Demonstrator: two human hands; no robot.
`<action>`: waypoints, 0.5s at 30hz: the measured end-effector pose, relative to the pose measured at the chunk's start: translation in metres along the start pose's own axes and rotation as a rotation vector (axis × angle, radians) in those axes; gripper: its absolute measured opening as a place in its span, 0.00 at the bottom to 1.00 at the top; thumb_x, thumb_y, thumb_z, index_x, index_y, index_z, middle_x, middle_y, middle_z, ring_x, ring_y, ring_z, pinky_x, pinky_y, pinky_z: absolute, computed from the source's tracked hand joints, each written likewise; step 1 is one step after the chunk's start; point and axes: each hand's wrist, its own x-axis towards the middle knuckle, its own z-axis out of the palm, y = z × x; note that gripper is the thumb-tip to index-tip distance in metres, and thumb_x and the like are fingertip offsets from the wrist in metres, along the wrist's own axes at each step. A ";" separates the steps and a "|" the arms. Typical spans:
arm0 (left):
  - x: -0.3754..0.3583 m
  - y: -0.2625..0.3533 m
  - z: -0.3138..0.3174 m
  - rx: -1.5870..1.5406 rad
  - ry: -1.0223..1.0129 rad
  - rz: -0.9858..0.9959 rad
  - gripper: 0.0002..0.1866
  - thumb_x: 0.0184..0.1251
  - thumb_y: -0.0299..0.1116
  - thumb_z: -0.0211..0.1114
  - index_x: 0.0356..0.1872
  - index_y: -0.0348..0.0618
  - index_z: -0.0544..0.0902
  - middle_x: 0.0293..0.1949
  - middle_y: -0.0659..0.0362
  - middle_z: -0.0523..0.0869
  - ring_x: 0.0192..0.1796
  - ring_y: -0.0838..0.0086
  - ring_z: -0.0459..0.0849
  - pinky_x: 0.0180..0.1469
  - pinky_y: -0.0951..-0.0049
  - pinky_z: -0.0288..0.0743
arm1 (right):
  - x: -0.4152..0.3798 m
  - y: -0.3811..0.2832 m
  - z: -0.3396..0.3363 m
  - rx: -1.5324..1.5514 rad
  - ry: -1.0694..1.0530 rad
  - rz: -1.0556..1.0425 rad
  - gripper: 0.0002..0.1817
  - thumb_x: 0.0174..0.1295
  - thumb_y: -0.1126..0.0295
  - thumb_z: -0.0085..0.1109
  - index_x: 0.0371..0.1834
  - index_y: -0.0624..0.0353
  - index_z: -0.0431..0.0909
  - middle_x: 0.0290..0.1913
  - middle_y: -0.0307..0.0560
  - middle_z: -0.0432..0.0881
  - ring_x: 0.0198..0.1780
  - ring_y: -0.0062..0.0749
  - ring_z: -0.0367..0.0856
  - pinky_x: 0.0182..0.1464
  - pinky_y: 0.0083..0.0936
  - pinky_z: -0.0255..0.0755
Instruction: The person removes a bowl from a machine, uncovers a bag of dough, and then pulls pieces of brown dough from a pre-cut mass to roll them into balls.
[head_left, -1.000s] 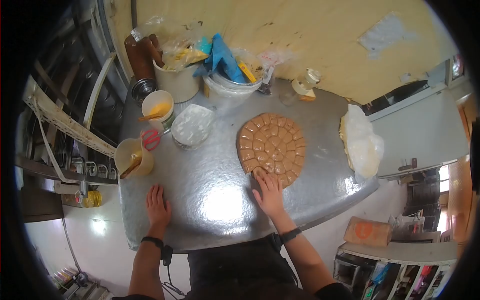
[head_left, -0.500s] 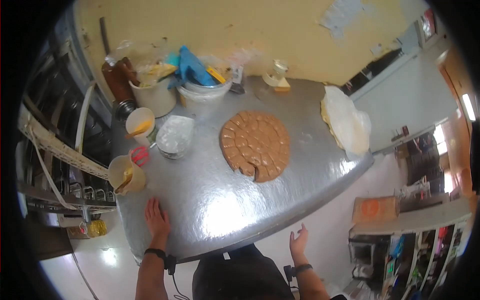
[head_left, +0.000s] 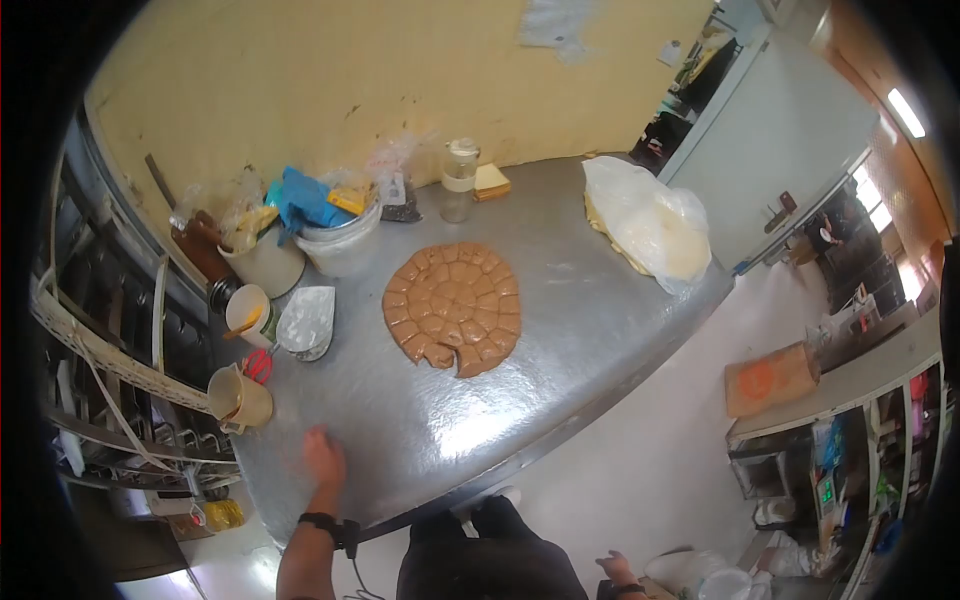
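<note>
My left hand [head_left: 323, 458] is over the near left part of the metal table [head_left: 560, 330], smeared by motion, so its fingers do not show clearly. I see nothing in it. My right hand [head_left: 615, 567] hangs low beyond the table's front edge, fingers apart and holding nothing. Mid-table lies a glossy, round, brown dough-like slab [head_left: 455, 300], marked into several pieces, with a notch in its near edge. Nearest my left hand stands a beige jug [head_left: 242, 398]. Behind it are a red whisk [head_left: 258, 366], a floury metal scoop [head_left: 306, 322] and a cup [head_left: 250, 312].
Pale dough under a plastic sheet [head_left: 655, 215] lies at the table's right end. Along the wall stand a white bucket [head_left: 345, 245], a clear bottle [head_left: 459, 185] and a sponge-like block [head_left: 491, 181]. A rack [head_left: 110, 345] borders the left; a cardboard box [head_left: 770, 378] sits right.
The view has shifted, bringing more of the wall and doorway in. My left hand has gone from lying flat on the table to moving. My right hand has dropped lower.
</note>
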 end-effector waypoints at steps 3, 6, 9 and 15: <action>0.008 0.079 0.043 -0.404 -0.218 0.236 0.19 0.63 0.26 0.59 0.56 0.41 0.77 0.53 0.50 0.78 0.48 0.58 0.82 0.54 0.60 0.76 | 0.005 0.015 0.001 0.044 0.045 -0.092 0.38 0.50 0.54 0.73 0.61 0.67 0.76 0.48 0.61 0.85 0.53 0.46 0.84 0.58 0.34 0.77; 0.023 0.149 0.114 -0.900 -0.310 -0.009 0.21 0.68 0.26 0.58 0.62 0.42 0.77 0.48 0.56 0.80 0.36 0.73 0.82 0.38 0.73 0.78 | 0.002 0.011 -0.018 0.301 0.012 -0.079 0.28 0.56 0.61 0.69 0.55 0.70 0.78 0.39 0.55 0.87 0.38 0.37 0.88 0.43 0.29 0.81; 0.050 0.199 0.140 -1.023 -0.300 -0.183 0.21 0.69 0.27 0.57 0.63 0.42 0.77 0.42 0.58 0.80 0.33 0.77 0.80 0.33 0.76 0.77 | -0.010 -0.003 -0.034 0.776 0.062 0.247 0.26 0.58 0.64 0.65 0.56 0.71 0.77 0.38 0.55 0.87 0.37 0.37 0.88 0.39 0.29 0.80; 0.058 0.238 0.158 -0.896 -0.171 -0.234 0.21 0.71 0.28 0.56 0.63 0.41 0.77 0.34 0.61 0.80 0.32 0.75 0.78 0.36 0.73 0.75 | -0.018 0.060 0.002 0.995 0.097 0.257 0.23 0.60 0.67 0.60 0.54 0.72 0.76 0.37 0.53 0.86 0.36 0.36 0.88 0.38 0.30 0.81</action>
